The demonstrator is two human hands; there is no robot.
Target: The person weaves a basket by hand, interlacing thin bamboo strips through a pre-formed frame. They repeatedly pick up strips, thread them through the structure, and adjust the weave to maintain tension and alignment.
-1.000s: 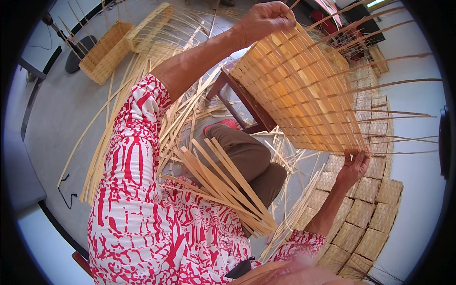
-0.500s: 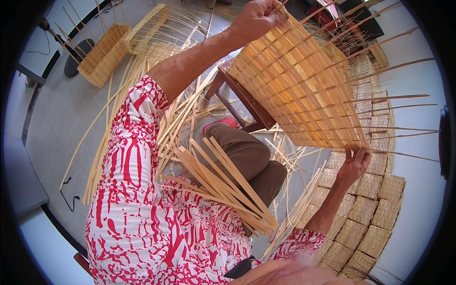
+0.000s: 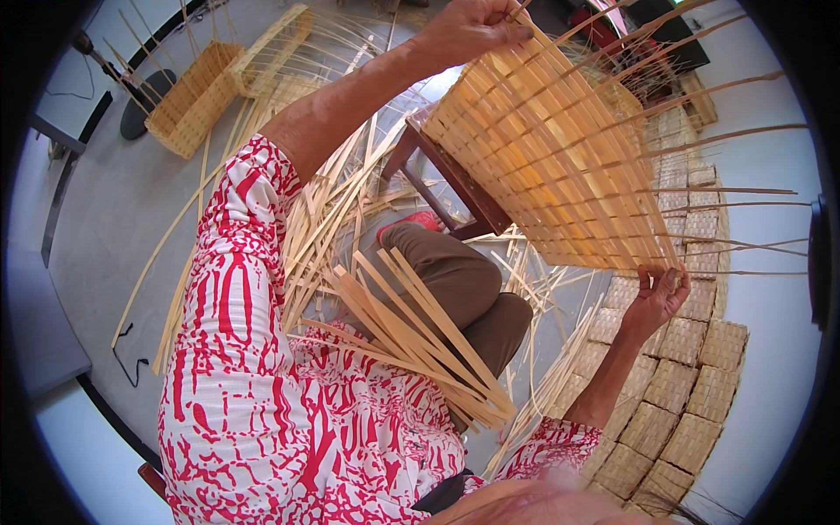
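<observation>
An unfinished woven bamboo basket (image 3: 560, 166) tilts in front of me, with long loose stakes sticking out past its rim toward the right. My left hand (image 3: 477, 28) pinches the upper corner of its edge. At the lower right corner, my right hand (image 3: 656, 297) is closed on the rim between thumb and fingers. A dark wooden stool (image 3: 451, 179) stands beneath or just behind the basket; exact contact is hidden. Across my lap lies a bundle of flat bamboo strips (image 3: 420, 337).
Loose bamboo strips (image 3: 332, 210) cover the floor around my legs. Two part-woven baskets, one rectangular (image 3: 188, 109) and one pale (image 3: 276, 57), stand at the far left. Stacked small woven pieces (image 3: 674, 398) line the wall on the right. A black cord (image 3: 131, 372) lies at left.
Both hands keep their hold. The basket has shifted very slightly, and its loose stakes on the right have swung upward a little.
</observation>
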